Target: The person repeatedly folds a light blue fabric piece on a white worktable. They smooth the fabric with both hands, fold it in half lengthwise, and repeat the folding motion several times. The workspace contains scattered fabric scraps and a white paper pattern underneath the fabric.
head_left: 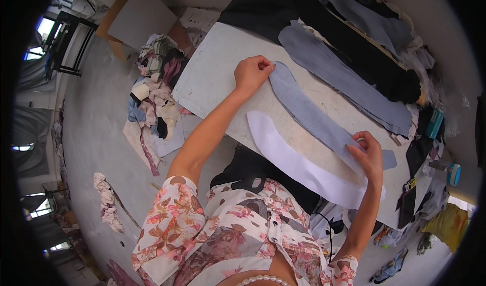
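Note:
A long, curved grey-blue fabric strip [309, 106] stretches across the pale table between my hands. My left hand [253, 74] pinches its far left end between thumb and fingers. Toward the near right, my right hand [368, 155] has its fingers closed on the strip's other end, partly hiding it. A small grey-blue piece [389, 159] shows just beyond the right hand; whether it joins the strip I cannot tell. Nearer my body lies a curved white strip [298, 163], its right end passing under my right wrist.
Behind the strip, grey-blue fabric pieces [344, 78] and a black fabric stack [364, 58] cover the table's [207, 63] far side. A cloth pile [157, 98] and cardboard box [134, 20] stand left. A dark phone-like object [406, 207] lies at the right edge.

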A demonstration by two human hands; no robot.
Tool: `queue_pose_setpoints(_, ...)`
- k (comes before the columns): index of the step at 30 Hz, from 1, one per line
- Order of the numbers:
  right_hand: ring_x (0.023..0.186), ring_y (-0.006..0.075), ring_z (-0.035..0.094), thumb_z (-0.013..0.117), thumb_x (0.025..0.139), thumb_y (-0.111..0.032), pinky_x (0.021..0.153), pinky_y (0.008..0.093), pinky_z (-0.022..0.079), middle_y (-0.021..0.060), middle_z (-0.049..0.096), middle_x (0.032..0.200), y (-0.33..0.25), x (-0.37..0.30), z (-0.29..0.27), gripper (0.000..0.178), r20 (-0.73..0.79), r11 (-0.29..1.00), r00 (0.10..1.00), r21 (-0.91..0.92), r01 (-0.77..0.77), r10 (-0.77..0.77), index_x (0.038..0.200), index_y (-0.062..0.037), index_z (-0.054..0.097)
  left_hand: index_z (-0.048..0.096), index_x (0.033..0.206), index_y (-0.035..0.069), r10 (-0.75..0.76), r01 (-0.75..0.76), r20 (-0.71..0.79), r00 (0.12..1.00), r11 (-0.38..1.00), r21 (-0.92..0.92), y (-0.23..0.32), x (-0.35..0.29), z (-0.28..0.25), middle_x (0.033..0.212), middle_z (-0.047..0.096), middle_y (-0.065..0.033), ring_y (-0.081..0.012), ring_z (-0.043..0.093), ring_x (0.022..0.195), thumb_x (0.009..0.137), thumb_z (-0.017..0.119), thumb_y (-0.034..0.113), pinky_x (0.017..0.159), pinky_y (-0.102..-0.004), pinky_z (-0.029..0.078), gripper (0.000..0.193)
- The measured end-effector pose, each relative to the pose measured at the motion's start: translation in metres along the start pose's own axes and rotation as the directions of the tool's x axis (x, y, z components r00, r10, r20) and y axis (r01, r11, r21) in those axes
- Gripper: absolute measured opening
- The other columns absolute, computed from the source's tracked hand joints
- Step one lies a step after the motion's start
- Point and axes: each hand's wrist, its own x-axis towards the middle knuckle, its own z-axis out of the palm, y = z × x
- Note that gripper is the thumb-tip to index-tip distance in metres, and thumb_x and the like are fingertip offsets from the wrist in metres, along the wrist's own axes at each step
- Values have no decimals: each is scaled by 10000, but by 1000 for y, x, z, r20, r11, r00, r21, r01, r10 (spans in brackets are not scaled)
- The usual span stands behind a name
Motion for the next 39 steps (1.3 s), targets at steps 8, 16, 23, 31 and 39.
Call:
queue_pose_setpoints(8, 582, 74, 502, 721, 736, -44, 541, 233, 391, 24, 591, 636, 2, 6, 4, 254, -2, 996, 1000, -82, 28, -29, 950, -22, 586, 670, 1105, 116, 108, -106, 4, 994, 971, 215, 23, -12, -9, 1031, 669, -69, -204, 630, 928, 819, 714, 247, 814, -330, 484, 318)
queue_pose_setpoints(16, 573, 91, 491, 734, 734, -68, 541, 258, 391, 28, 589, 632, 2, 6, 1, 263, -26, 989, 999, -148, 17, -21, 958, -32, 601, 315, 1503, 179, 483, -677, 502, 718, 653, 339, 13, -41, 10, 1601, 133, -90, -241, 79, 1485, 984, 425, 412, 1207, -464, -9, 579)
queue_pose_setpoints(23, 560, 118, 482, 745, 727, -81, 543, 284, 388, 38, 572, 624, 6, 8, 4, 265, -69, 978, 996, -204, 38, -53, 946, -36, 603, 278, 1514, 162, 495, -737, 569, 656, 583, 343, 28, -38, 2, 1602, 119, -101, -245, 74, 1485, 960, 407, 529, 1208, -470, 12, 676)
queue_pose_setpoints(31, 563, 158, 495, 757, 714, -89, 549, 309, 399, 42, 556, 619, 10, 4, -4, 284, -119, 952, 988, -301, 60, -100, 955, -46, 613, 242, 1519, 118, 585, -862, 674, 451, 482, 158, 33, -71, 20, 1598, 112, -130, -273, 57, 1484, 880, 401, 690, 1200, -497, 28, 873)
queue_pose_setpoints(39, 579, 191, 523, 767, 711, -102, 564, 320, 415, 54, 571, 640, 14, 0, -5, 315, -145, 942, 983, -330, 64, -117, 981, -58, 611, 224, 1517, 76, 671, -905, 671, 316, 425, 1, 63, -103, 41, 1590, 125, -163, -302, 80, 1481, 836, 404, 737, 1194, -507, 32, 966)
